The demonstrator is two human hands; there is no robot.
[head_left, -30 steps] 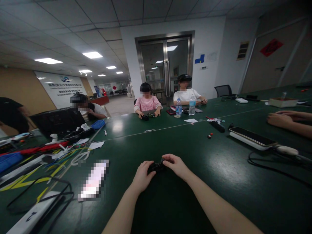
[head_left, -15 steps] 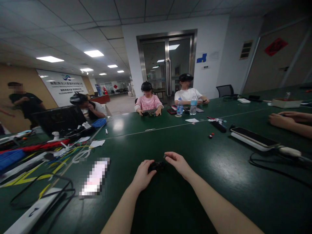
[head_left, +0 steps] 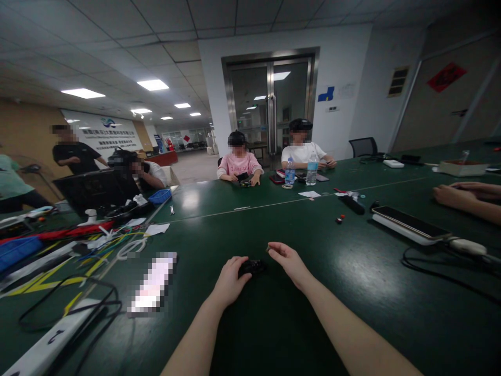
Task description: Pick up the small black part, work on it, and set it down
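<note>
On the green table, a small dark object (head_left: 253, 267) lies in front of me; its kind is too dim to make out. My left hand (head_left: 230, 279) grips its left end between thumb and fingers. Just to the right, my right hand (head_left: 286, 261) is apart from the dark object, its thumb and index finger pinched together. A tiny bit shows at those fingertips, too small to name. The rest of my right fingers curl behind the pinch.
A phone (head_left: 154, 284) lies left of my hands, beside a white power strip (head_left: 55, 337) and tangled cables. A phone on a white block (head_left: 410, 222) sits right. Water bottles (head_left: 312, 169) stand across the table. Co-workers sit opposite; another person's hands (head_left: 454, 196) rest at right.
My right hand has drawn slightly right, away from the dark object, keeping its pinch. My left hand stays on the object. In the background, a standing person has moved right.
</note>
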